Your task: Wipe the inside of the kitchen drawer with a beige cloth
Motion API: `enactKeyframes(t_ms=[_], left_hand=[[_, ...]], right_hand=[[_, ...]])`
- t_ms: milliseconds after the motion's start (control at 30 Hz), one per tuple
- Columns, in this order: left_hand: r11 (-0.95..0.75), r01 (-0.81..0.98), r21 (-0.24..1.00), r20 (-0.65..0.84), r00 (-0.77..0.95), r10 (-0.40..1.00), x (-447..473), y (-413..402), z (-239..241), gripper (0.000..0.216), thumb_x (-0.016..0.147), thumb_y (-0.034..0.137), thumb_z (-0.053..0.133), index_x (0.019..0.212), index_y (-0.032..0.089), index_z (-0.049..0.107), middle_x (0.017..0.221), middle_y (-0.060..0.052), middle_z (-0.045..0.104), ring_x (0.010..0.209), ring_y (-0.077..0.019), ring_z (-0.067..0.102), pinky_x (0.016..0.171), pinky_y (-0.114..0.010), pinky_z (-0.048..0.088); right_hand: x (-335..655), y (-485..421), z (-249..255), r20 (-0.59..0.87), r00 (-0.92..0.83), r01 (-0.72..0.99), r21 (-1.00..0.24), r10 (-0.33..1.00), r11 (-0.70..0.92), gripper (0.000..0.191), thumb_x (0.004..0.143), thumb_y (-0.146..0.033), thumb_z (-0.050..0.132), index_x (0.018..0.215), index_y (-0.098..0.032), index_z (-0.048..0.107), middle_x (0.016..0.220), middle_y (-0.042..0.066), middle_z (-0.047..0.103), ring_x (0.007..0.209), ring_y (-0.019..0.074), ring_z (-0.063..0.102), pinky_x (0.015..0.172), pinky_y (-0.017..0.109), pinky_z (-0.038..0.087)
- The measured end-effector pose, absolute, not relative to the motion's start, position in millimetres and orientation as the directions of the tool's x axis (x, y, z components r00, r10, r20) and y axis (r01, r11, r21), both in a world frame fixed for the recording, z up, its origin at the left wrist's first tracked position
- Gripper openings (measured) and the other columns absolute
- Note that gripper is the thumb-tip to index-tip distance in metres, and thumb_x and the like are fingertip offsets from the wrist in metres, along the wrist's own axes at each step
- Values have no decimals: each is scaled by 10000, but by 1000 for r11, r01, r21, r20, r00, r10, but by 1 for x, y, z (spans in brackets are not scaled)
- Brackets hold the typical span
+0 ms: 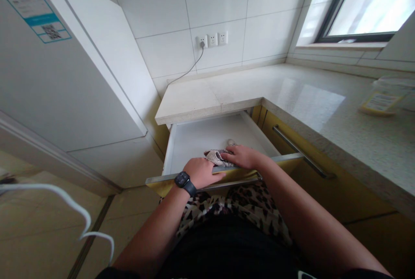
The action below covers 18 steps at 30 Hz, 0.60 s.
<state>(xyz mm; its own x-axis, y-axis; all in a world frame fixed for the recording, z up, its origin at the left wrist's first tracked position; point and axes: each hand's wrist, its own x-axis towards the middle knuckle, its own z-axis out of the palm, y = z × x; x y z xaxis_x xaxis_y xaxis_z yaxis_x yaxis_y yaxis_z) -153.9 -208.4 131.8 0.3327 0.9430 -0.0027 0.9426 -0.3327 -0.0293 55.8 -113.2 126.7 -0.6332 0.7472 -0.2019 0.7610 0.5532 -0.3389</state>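
Observation:
A white drawer (194,138) stands pulled out under the pale countertop. My left hand (201,172), with a black watch on the wrist, is closed over the drawer's front edge. My right hand (244,156) rests inside the drawer near the front, fingers laid over a crumpled beige cloth (214,157). A small pale object (231,142) lies just behind the cloth; I cannot make out what it is.
A white fridge (48,76) stands at the left. The stone countertop (324,106) wraps round the corner, with a clear packet (382,99) at the right. A yellow cabinet front with a metal handle (300,151) is right of the drawer. A white cable (65,210) hangs lower left.

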Motion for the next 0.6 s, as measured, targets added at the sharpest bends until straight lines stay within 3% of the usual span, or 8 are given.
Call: enactKeyframes(t_ms=[600], left_hand=[[-330, 943, -49, 7, 331, 944, -153, -210, 134, 688, 924, 777, 427, 950, 195, 792, 887, -149, 766, 826, -336, 742, 723, -422, 573]], right_hand=[[55, -114, 127, -205, -615, 779, -309, 762, 546, 802, 984, -826, 210, 1188, -192, 657, 1131, 102, 656, 948, 169, 607, 740, 246, 345]])
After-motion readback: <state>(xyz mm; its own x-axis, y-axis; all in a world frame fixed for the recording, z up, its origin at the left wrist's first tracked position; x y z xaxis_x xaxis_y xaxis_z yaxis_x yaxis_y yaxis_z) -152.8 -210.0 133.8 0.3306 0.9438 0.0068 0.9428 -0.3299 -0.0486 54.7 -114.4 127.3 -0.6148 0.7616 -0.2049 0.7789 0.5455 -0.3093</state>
